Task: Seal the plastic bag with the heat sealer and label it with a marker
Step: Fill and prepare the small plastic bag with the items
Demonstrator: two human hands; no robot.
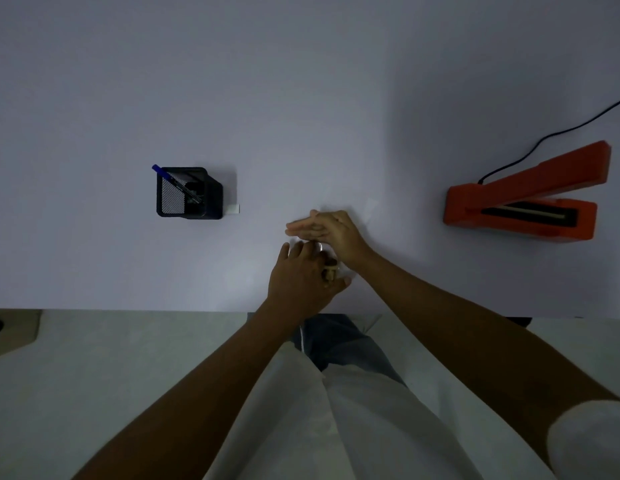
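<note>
A clear plastic bag [321,247] lies on the white table [301,116] near its front edge, mostly hidden under my hands. Something small and brown [331,269] shows inside it. My left hand [301,277] rests over the near part of the bag, with fingers and thumb curled around the brown contents. My right hand [331,230] lies flat across the far part of the bag, fingers straight and pointing left. The orange heat sealer [523,202] stands at the right with its arm raised. A blue marker [175,181] leans in a black mesh holder [187,194] at the left.
A black cable [558,131] runs from the sealer off to the upper right. A small white piece [234,209] lies beside the holder. The table's front edge [128,309] runs just below my hands, with pale floor beyond it.
</note>
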